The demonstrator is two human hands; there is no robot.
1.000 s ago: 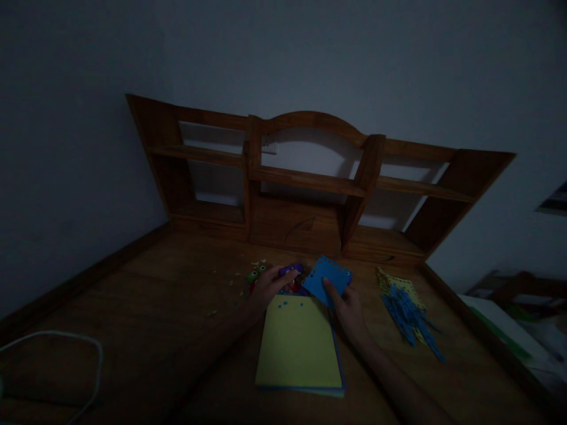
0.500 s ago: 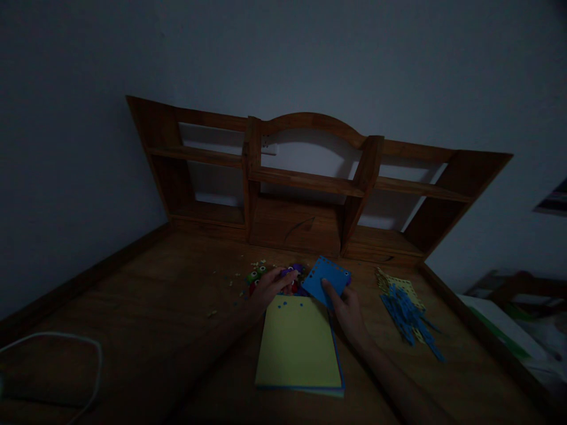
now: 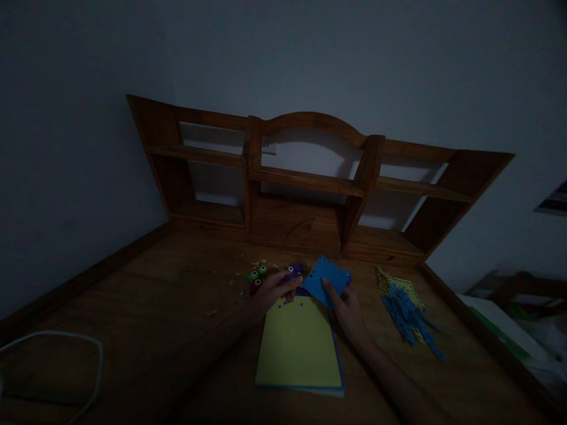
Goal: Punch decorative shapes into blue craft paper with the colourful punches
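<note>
The scene is dim. My right hand [image 3: 348, 307] pinches a square blue paper piece [image 3: 326, 279] with punched holes along its edges, holding it tilted above the desk. My left hand [image 3: 274, 289] is closed on a small purple punch [image 3: 293, 273] just left of the blue piece. Green and red punches [image 3: 257, 278] lie beside my left hand. Under both hands lies a stack of paper with a yellow sheet [image 3: 297, 345] on top, dotted with tiny blue punched bits near its far edge.
A pile of blue and yellow paper strips [image 3: 405, 304] lies at the right. Small paper bits [image 3: 230, 282] are scattered left of the punches. A wooden shelf unit [image 3: 305, 183] stands at the back of the desk. A white cable [image 3: 66, 354] loops at the near left.
My left hand has drawn the purple punch a little toward the blue piece and closed more around it. My right hand and the blue piece have barely moved.
</note>
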